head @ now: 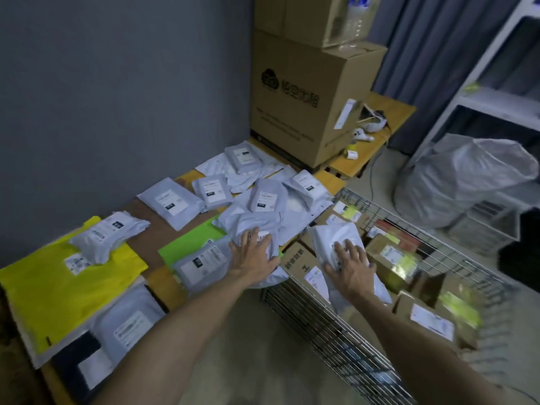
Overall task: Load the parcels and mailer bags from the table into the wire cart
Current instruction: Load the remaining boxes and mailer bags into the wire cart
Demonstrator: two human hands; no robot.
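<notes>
Mailer bag [330, 232], pale grey, slack and crinkled, lies on the cardboard parcels [385, 258] inside the wire cart [321, 323], which stands just right of the desk [152, 235]. The right hand [350, 270] presses it flat, fingers spread wide and gripping nothing. The left hand [254, 258] rests on a second grey bag [257, 223] at the desk's right edge, fingers likewise splayed and not closed round it.

This looks like one bag being set down in the cart while the next is reached for. The next move would call for gathering the soft film of the second bag into a real grip, since the smooth plastic may slide.

More grey bags with white labels lie scattered across the desk. A flat yellow mailer [43, 287] lies at near left and a green mailer [190, 244] sits mid-desk. Stiff brown cartons [298, 97] are stacked at the far end. A bulging white sack [467, 176] stands on the floor to the far right.
</notes>
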